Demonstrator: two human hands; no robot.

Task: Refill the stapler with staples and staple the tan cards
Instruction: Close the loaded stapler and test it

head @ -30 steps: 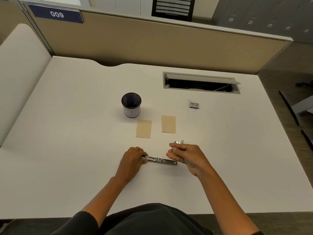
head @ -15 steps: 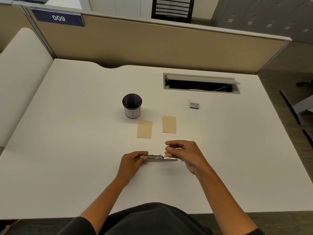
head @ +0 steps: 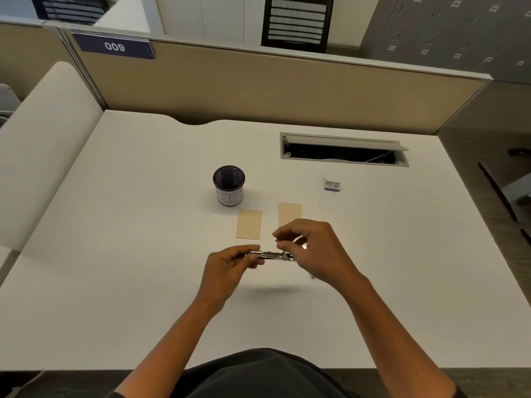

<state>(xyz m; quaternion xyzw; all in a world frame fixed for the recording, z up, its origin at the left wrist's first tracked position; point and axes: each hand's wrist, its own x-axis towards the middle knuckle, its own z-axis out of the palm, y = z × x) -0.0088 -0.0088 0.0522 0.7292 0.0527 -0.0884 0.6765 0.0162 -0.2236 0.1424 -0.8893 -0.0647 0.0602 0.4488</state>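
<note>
Nearest, both hands hold the stapler (head: 273, 256) above the desk (head: 115, 282), its shadow on the surface below. The left hand (head: 227, 268) grips its left end, fingers curled around the metal. The right hand (head: 313, 251) is at the other end, thumb and fingers curled and pinching over the top of the stapler; what exactly lies between those fingertips cannot be told.

Just beyond the fingers lie two tan cards flat on the desk, apart from each other: the left card (head: 249, 224) past the left fingertips, the right card (head: 289, 212) partly hidden behind the right fingers.

Farther, beyond the left card, stands a black mesh cup (head: 228, 183). Right of it, well past the right hand, sits a small staple box (head: 332, 185). Behind that is an open cable slot (head: 343, 150).
</note>
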